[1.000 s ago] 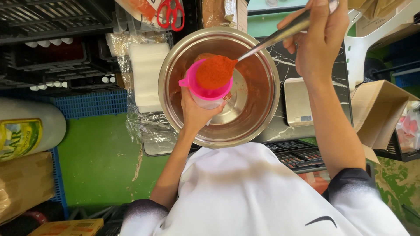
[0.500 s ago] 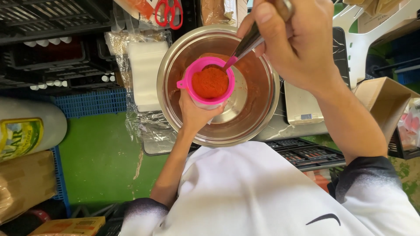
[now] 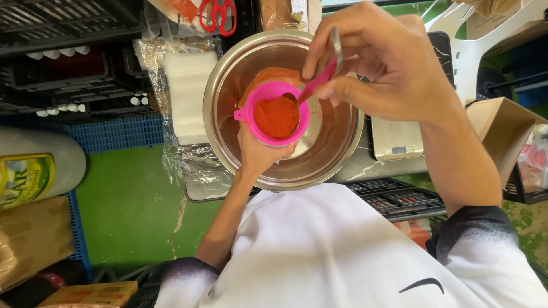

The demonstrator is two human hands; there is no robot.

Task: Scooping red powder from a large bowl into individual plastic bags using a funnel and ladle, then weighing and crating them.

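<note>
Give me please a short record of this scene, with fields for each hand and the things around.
left hand: left hand holds pink funnel from below
funnel content: red powder, heaped
right hand: right hand grips spoon, tip at the funnel rim
under funnel: metal bowl
beside bowl: scale; scissors above

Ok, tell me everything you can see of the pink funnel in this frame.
The pink funnel looks like glossy plastic, round, with a small tab on its left rim. It is heaped with orange-red powder and held upright over the steel bowl. The left hand grips it from below; the right hand dips a utensil into the powder. Its spout is hidden.
</note>
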